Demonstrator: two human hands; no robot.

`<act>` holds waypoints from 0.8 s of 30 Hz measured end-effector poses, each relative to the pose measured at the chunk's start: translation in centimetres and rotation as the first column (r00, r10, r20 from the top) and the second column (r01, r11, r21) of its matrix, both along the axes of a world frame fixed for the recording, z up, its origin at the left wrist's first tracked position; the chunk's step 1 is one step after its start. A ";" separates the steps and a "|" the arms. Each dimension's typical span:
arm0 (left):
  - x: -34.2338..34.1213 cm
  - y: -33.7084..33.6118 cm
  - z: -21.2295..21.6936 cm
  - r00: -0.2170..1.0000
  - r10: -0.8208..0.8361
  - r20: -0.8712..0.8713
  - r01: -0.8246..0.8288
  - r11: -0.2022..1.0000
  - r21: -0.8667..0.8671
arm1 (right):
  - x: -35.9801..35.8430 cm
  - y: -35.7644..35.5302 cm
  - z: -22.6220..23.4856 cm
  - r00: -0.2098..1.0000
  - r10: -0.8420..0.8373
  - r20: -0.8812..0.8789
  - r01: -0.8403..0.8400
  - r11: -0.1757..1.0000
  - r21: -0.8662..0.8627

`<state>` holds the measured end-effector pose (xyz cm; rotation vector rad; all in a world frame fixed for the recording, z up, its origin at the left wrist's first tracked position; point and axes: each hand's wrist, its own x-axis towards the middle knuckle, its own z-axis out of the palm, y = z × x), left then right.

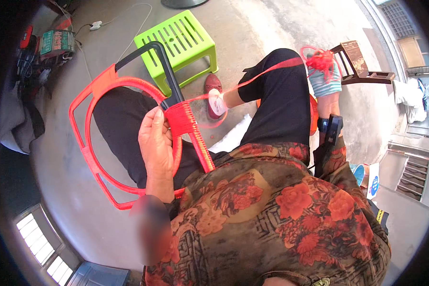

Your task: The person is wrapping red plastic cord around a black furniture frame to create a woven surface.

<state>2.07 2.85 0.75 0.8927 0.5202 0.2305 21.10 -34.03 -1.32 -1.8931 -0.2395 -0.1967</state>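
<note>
A frame with a round ring inside it (87, 143) rests across my left thigh, mostly wrapped in red strip. One stretch of black tube (169, 71) shows bare. My left hand (155, 143) is closed on the wrapped frame, thumb and fingers pinching beside a broad red band (182, 119). From that band a thin red ribbon (267, 71) stretches out to the right. My right hand (327, 85), in a striped glove, is held far out and closed around a loose tangle of the red ribbon (321, 60). Its fingers are partly hidden by the tangle.
A green plastic stool (176, 40) stands just beyond the frame. Farther right is a small brown wooden seat (356, 62). A red shoe (213, 93) is on the floor between them. A white cable (140, 24) runs along the floor at upper left, near a cluttered dark pile (31, 62).
</note>
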 end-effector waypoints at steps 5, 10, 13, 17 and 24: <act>0.2 0.0 -0.1 1.000 0.010 0.028 -0.009 0.999 -0.053 | 0.7 2.7 1.9 0.829 0.511 -0.227 0.089 0.281 0.955; 0.0 0.5 -0.4 0.996 0.029 0.086 -0.025 0.998 -0.051 | -2.5 13.0 -0.3 0.561 0.682 -0.470 -0.093 0.615 0.783; 0.2 0.6 -0.4 0.993 0.043 0.113 -0.033 0.995 -0.090 | -5.5 18.3 0.9 0.306 0.731 -0.610 -0.125 0.666 0.735; 0.6 0.9 -0.1 0.985 0.059 0.161 -0.031 0.985 -0.171 | -7.4 20.1 -0.8 0.161 0.846 -0.508 0.019 0.512 0.859; 0.7 1.2 0.1 0.984 0.029 0.174 0.005 0.982 -0.191 | -6.4 15.6 0.7 -0.181 0.863 -0.472 -0.485 0.340 0.806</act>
